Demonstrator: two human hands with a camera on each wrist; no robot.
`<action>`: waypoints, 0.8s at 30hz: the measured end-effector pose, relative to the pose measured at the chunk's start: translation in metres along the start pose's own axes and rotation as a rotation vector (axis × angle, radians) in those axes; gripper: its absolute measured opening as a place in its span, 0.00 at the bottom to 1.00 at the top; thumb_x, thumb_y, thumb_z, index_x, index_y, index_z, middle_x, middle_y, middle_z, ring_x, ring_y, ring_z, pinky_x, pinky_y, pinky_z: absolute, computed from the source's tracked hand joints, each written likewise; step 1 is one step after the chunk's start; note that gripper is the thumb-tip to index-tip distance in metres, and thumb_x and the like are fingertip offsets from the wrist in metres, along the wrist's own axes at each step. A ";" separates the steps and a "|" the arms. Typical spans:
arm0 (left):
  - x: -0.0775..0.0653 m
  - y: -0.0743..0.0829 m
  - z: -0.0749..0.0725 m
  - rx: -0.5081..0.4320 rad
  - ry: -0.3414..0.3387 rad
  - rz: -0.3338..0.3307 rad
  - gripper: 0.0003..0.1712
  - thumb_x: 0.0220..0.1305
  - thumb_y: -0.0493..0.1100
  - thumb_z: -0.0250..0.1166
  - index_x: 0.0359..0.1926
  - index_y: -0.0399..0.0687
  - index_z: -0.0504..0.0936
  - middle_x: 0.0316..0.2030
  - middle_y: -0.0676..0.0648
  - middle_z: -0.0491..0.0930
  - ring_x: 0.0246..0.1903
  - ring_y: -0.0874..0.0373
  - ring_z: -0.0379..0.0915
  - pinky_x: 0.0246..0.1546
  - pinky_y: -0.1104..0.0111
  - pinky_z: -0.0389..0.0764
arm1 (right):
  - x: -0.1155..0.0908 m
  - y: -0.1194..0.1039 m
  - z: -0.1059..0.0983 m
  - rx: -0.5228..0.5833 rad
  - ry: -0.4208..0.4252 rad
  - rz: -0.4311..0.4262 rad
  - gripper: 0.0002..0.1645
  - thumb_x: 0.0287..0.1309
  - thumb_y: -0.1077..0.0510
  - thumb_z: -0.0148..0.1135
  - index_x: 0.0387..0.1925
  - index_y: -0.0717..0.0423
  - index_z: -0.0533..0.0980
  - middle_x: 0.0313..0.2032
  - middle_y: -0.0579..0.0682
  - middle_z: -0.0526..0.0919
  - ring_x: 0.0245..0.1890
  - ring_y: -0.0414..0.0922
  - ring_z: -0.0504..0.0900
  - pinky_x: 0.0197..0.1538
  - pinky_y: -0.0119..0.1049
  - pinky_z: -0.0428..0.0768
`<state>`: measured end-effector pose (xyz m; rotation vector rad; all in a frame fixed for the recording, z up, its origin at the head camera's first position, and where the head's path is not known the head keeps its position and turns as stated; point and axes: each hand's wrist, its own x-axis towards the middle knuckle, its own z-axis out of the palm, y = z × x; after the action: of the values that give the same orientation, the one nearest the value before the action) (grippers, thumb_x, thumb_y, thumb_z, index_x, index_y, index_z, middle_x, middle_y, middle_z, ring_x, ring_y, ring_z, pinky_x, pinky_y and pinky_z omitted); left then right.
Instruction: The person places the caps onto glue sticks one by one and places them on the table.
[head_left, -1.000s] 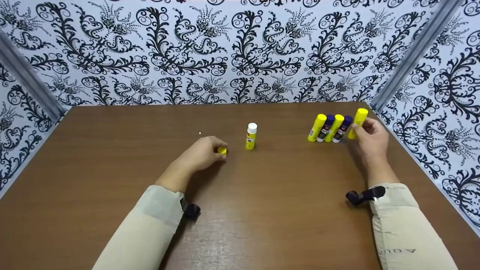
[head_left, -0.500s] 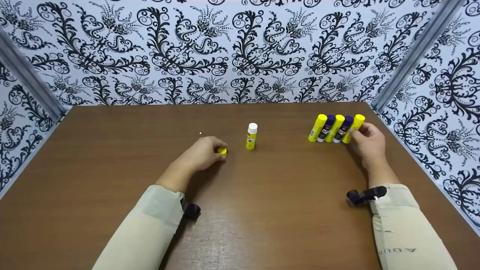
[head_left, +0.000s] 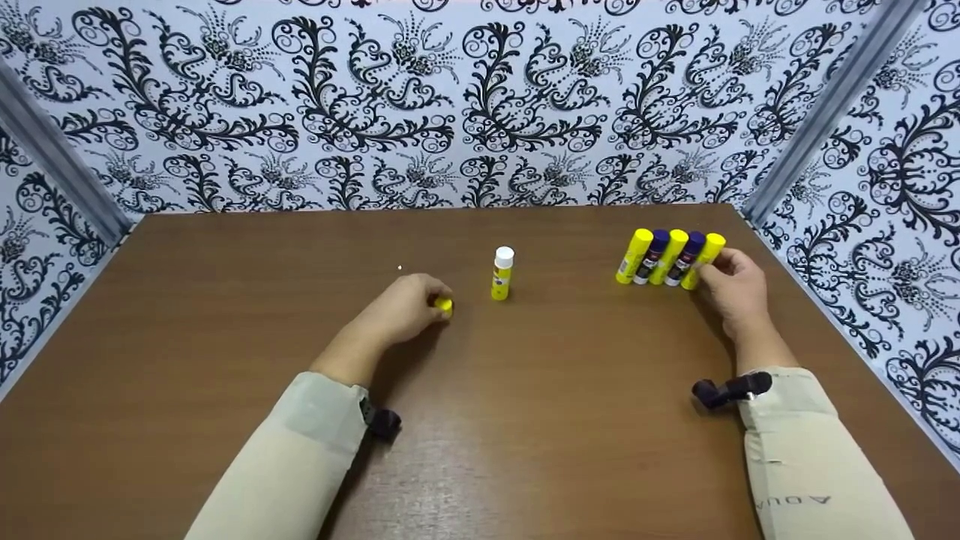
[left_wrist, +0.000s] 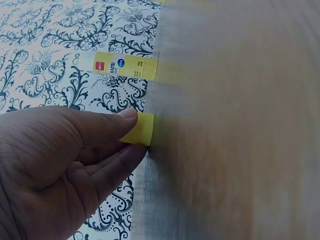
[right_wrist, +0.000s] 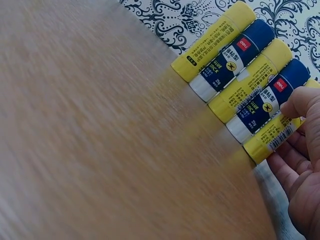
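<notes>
My left hand (head_left: 401, 311) pinches a short yellow cap (left_wrist: 140, 129) between thumb and fingers at the table surface; part of it is hidden by the thumb. Right of this hand, a yellow glue stick with a white cap (head_left: 502, 274) stands upright. My right hand (head_left: 739, 289) grips a yellow glue stick (right_wrist: 262, 145), the rightmost of a tight row. Beside it in the row are a dark blue and white glue stick (right_wrist: 250, 119), a yellow one (right_wrist: 235, 92), another dark blue one (right_wrist: 217, 75) and a yellow one (right_wrist: 192, 57) at the left end.
The brown table (head_left: 525, 390) reaches back to a wall (head_left: 465, 112) with black scroll patterns. A small white speck (head_left: 400, 267) lies behind my left hand. A side wall (head_left: 900, 247) rises close to the right hand.
My right hand has brought its yellow glue stick left and down, from raised and slightly apart to the end of the row. The left hand has stayed nearly still.
</notes>
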<state>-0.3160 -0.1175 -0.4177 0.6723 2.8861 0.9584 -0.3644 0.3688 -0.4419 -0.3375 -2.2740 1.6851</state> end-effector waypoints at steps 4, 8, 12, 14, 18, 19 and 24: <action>0.000 0.000 0.000 -0.002 0.006 0.011 0.09 0.63 0.32 0.69 0.44 0.34 0.88 0.42 0.39 0.86 0.45 0.46 0.79 0.55 0.54 0.82 | 0.000 -0.001 0.000 -0.004 -0.003 0.008 0.14 0.65 0.61 0.63 0.51 0.53 0.77 0.37 0.32 0.78 0.43 0.33 0.74 0.45 0.18 0.79; -0.001 0.002 -0.001 0.003 0.005 0.022 0.07 0.63 0.30 0.68 0.42 0.34 0.88 0.41 0.40 0.86 0.44 0.46 0.79 0.54 0.55 0.82 | -0.002 -0.003 0.000 0.016 -0.021 0.023 0.13 0.66 0.61 0.62 0.52 0.50 0.77 0.38 0.34 0.77 0.44 0.33 0.74 0.46 0.18 0.80; -0.001 0.002 -0.001 0.000 0.001 0.030 0.06 0.62 0.29 0.67 0.40 0.34 0.87 0.39 0.41 0.86 0.42 0.47 0.78 0.52 0.56 0.82 | -0.003 -0.004 0.000 0.044 -0.042 0.037 0.12 0.68 0.60 0.62 0.50 0.45 0.76 0.40 0.35 0.77 0.44 0.34 0.74 0.46 0.20 0.81; -0.001 0.002 -0.001 -0.001 0.002 0.032 0.05 0.62 0.29 0.67 0.39 0.35 0.87 0.38 0.41 0.86 0.41 0.48 0.78 0.51 0.57 0.81 | -0.002 -0.003 0.000 0.041 -0.041 0.036 0.12 0.67 0.60 0.63 0.50 0.45 0.76 0.40 0.35 0.77 0.44 0.34 0.74 0.46 0.20 0.81; -0.001 0.003 -0.001 -0.003 0.002 0.032 0.05 0.62 0.29 0.67 0.39 0.35 0.87 0.38 0.41 0.86 0.41 0.48 0.78 0.51 0.56 0.82 | -0.001 -0.002 0.000 0.031 -0.043 0.041 0.12 0.68 0.60 0.62 0.51 0.46 0.76 0.41 0.36 0.77 0.44 0.34 0.74 0.47 0.20 0.82; -0.001 0.003 -0.001 -0.003 0.001 0.031 0.05 0.62 0.29 0.67 0.39 0.34 0.87 0.38 0.41 0.86 0.41 0.48 0.78 0.51 0.56 0.82 | -0.001 -0.002 0.000 0.027 -0.044 0.041 0.13 0.68 0.60 0.62 0.52 0.47 0.75 0.41 0.36 0.76 0.44 0.34 0.74 0.47 0.20 0.82; -0.001 0.003 -0.002 0.005 -0.002 0.024 0.06 0.62 0.30 0.68 0.40 0.35 0.88 0.40 0.40 0.86 0.43 0.48 0.79 0.53 0.55 0.82 | -0.002 -0.002 0.000 -0.015 -0.030 0.030 0.16 0.68 0.59 0.61 0.55 0.51 0.75 0.40 0.35 0.76 0.45 0.33 0.73 0.48 0.20 0.81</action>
<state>-0.3136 -0.1165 -0.4146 0.7100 2.8864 0.9526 -0.3628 0.3674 -0.4398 -0.3539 -2.3147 1.6997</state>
